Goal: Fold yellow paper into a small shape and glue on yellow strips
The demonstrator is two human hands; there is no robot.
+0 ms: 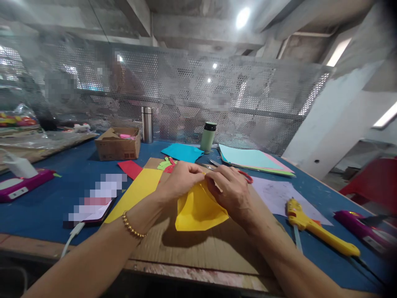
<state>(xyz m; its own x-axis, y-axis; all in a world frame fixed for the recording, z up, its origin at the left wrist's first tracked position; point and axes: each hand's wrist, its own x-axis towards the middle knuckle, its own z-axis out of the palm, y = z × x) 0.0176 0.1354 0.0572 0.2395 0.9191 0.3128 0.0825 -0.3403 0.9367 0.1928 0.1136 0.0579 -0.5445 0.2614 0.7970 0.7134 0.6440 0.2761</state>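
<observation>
Head view: your blue bench (83,176) spans the scene, and on its near edge lies a brown cardboard sheet (217,254), with a flat yellow sheet (139,186) over its left side. To the right, apart from your forearm, rests a yellow glue gun (322,234); I can't tell whether it's hot, but an elbow swung outward could knock it or catch its cord. The yellow paper piece (198,213) hangs above the cardboard between your left hand (181,180) and right hand (231,188). Each grip pinches its gathered top at the fingertips, while the lower edge flares free. Pulling the two grips apart could tear that narrow top, and squeezing too hard might crease it off-line. The scissors (246,176) lie just beyond your right hand, so a careless forward reach could meet their blades. Smallest, your beaded bracelet (132,226) might snag loose paper if that wrist drops.
</observation>
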